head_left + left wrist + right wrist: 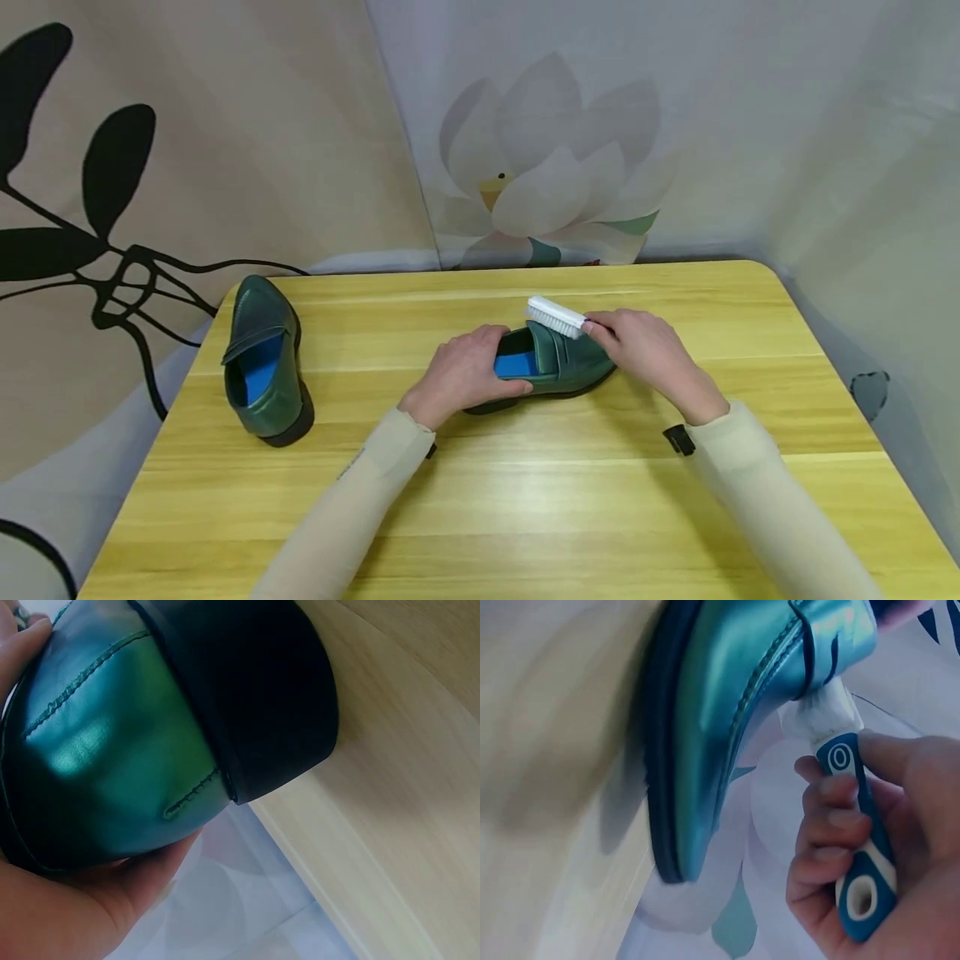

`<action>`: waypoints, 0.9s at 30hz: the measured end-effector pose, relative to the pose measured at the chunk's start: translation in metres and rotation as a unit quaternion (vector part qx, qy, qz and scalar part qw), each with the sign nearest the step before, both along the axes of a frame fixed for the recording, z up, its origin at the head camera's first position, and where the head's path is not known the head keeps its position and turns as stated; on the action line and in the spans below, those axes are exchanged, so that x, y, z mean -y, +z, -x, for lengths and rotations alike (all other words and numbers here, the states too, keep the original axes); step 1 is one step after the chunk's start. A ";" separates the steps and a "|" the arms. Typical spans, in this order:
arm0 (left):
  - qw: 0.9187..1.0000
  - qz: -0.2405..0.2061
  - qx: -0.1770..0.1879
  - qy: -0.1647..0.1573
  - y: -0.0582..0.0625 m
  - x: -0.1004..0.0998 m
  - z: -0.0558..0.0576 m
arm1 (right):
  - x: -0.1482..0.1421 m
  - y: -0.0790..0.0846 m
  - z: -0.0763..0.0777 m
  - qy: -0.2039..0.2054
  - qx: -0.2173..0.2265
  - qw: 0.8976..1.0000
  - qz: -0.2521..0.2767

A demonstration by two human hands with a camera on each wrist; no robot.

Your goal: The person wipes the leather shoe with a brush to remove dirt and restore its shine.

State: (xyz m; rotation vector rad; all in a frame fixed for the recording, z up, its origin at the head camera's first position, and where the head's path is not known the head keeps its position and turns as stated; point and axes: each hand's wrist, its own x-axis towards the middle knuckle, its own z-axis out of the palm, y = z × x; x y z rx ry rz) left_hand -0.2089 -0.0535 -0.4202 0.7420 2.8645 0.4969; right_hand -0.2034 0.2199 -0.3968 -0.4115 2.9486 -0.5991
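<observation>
A dark green loafer (572, 367) with a blue insole stands on the table, toe pointing right. My left hand (467, 371) grips it round the heel, and the left wrist view shows the green heel leather (112, 750) and the black heel block (255, 690) close up. In my right hand (651, 346) is a white-bristled brush (556, 317), held by its blue and white handle (864, 840). The bristles lie at the strap across the loafer's upper; in the right wrist view the fingers curl round the handle.
A second green loafer (262, 367) stands at the table's left side, toe pointing away. The wooden table (570, 517) reaches back to a curtain (555, 150) printed with a pale flower and dark leaves.
</observation>
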 end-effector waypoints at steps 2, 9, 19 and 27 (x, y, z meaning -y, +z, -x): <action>1.000 -0.002 0.000 0.005 0.002 -0.001 -0.001 | -0.007 0.001 -0.009 -0.009 0.000 1.000 0.013; 1.000 -0.012 -0.001 0.017 0.005 0.003 -0.002 | -0.027 -0.005 -0.050 -0.027 0.009 0.998 0.056; 0.999 -0.028 -0.014 0.025 0.002 0.001 0.012 | -0.031 -0.027 -0.073 -0.014 -0.051 0.997 0.054; 0.996 -0.036 0.002 0.083 0.001 -0.008 0.022 | -0.009 -0.041 -0.071 -0.019 -0.067 0.995 0.072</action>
